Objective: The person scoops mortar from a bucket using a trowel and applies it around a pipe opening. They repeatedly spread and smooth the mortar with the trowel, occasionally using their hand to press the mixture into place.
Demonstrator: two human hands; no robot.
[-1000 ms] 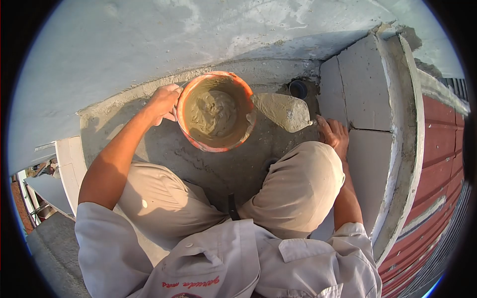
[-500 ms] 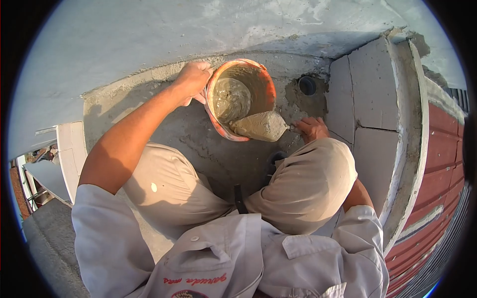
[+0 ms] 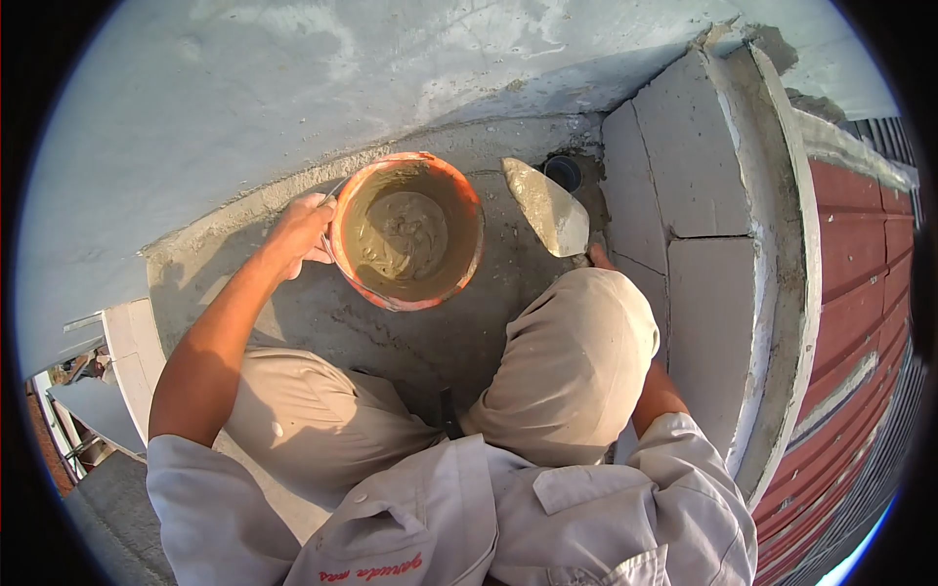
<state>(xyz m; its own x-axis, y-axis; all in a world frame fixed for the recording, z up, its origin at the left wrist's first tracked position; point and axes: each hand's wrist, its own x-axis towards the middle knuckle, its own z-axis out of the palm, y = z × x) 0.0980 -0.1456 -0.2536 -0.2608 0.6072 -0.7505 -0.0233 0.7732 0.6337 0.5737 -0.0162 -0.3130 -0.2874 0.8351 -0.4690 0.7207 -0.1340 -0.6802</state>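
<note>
The work area is a bare concrete floor (image 3: 464,337) at the foot of a grey wall (image 3: 293,88), bounded on the right by a course of pale blocks (image 3: 699,186). A round pipe opening (image 3: 562,173) sits near the corner. From where I stand, the bucket (image 3: 476,230) is ahead of the person, with wet mortar (image 3: 403,232) in its bottom. The left hand (image 3: 305,234) grasps its near side by the rim and wire handle, fingers curled. The trowel (image 3: 549,210) is to the bucket's right, apart from it, blade thinly coated. The right hand (image 3: 600,258) grips the trowel's handle end; most of its fingers are hidden behind the knee (image 3: 596,313). Step in hand, as I judge it: working mortar with bucket and trowel. Any further scoop calls for a steady bucket and the blade angled inside the rim.
</note>
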